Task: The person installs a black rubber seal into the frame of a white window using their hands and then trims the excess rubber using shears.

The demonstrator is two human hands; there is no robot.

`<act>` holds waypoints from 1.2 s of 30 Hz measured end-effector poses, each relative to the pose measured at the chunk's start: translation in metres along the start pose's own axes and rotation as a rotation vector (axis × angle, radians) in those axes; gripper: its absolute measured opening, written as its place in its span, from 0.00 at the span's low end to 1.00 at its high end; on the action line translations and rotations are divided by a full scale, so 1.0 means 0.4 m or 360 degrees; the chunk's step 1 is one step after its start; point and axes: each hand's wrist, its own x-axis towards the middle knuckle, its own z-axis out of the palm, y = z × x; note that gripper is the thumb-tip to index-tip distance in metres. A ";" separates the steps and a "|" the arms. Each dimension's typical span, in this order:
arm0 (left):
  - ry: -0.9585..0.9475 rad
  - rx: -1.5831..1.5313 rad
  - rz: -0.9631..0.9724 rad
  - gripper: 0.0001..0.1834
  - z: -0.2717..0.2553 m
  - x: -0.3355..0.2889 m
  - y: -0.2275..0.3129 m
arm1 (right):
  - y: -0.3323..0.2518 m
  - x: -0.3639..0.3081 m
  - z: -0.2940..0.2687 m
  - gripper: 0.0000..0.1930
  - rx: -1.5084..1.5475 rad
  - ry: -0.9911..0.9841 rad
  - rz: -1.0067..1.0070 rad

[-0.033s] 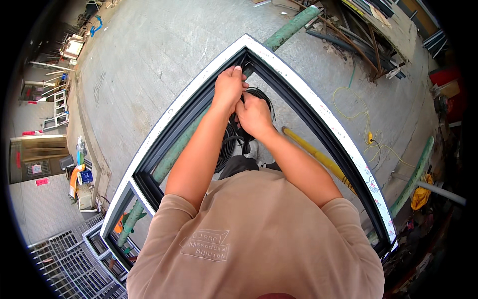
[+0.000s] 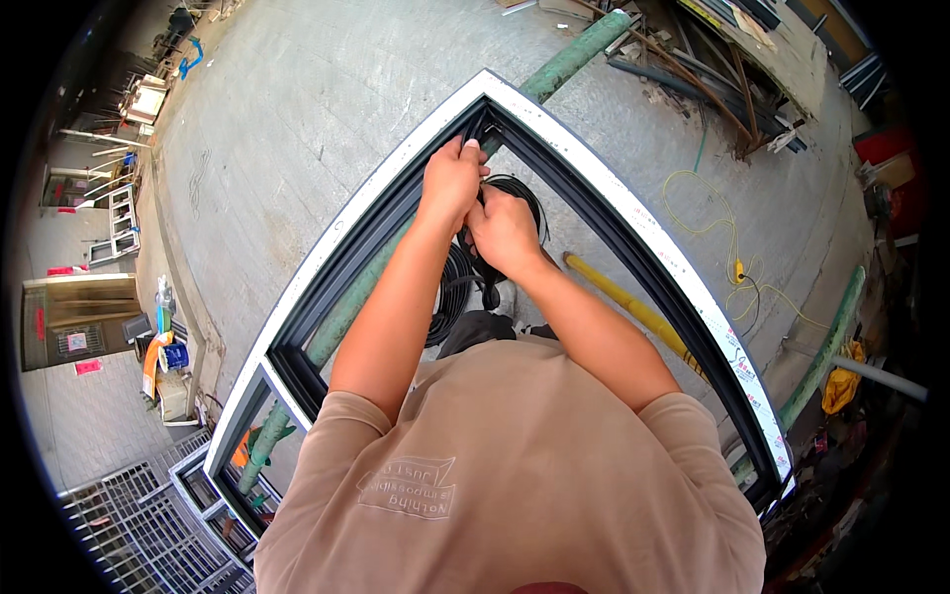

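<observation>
A large window frame (image 2: 633, 213), white-faced with black grooved inner sides, lies around my arms with its far corner ahead of me. My left hand (image 2: 453, 181) is closed at the inner groove just short of that corner, thumb pointing forward, pinching a thin black rubber strip (image 2: 483, 119). Just behind it, my right hand (image 2: 505, 233) is curled around more of the strip, its fingertips partly hidden. Below my hands, a loose coil of the black strip (image 2: 453, 292) hangs or lies inside the frame opening; I cannot tell which.
Green pipes (image 2: 574, 57) run under the frame, and a yellow pole (image 2: 633, 312) shows through its opening. A yellow cable (image 2: 727, 223) lies on the concrete floor at right. Scrap lengths (image 2: 693, 89) are piled far right; metal grilles (image 2: 129, 525) stand at lower left.
My left hand has drawn back slightly from the far corner along the groove. My right hand stays close behind it, and the view has shifted a little.
</observation>
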 end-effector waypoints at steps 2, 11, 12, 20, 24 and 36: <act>0.0002 0.0771 0.0486 0.22 -0.046 -0.032 -0.023 | -0.003 -0.002 0.002 0.21 0.0097 0.0015 0.0074; 0.0512 0.1717 0.1504 0.29 -0.091 -0.042 0.139 | -0.004 0.014 0.050 0.17 0.0055 0.0096 0.0071; 0.0415 0.1794 0.1403 0.34 -0.090 -0.004 0.129 | -0.013 0.009 0.056 0.15 -0.0075 0.0174 0.0000; 0.0282 0.2040 0.1136 0.35 -0.047 0.070 0.091 | -0.087 0.013 0.055 0.17 0.0147 0.0216 0.0057; 0.0337 0.2133 0.1171 0.33 -0.039 0.071 0.093 | -0.084 0.027 0.065 0.17 0.0212 0.0193 0.0092; 0.0465 0.2279 0.1016 0.32 -0.019 0.079 0.109 | -0.075 0.035 0.068 0.16 0.0268 0.0183 0.0049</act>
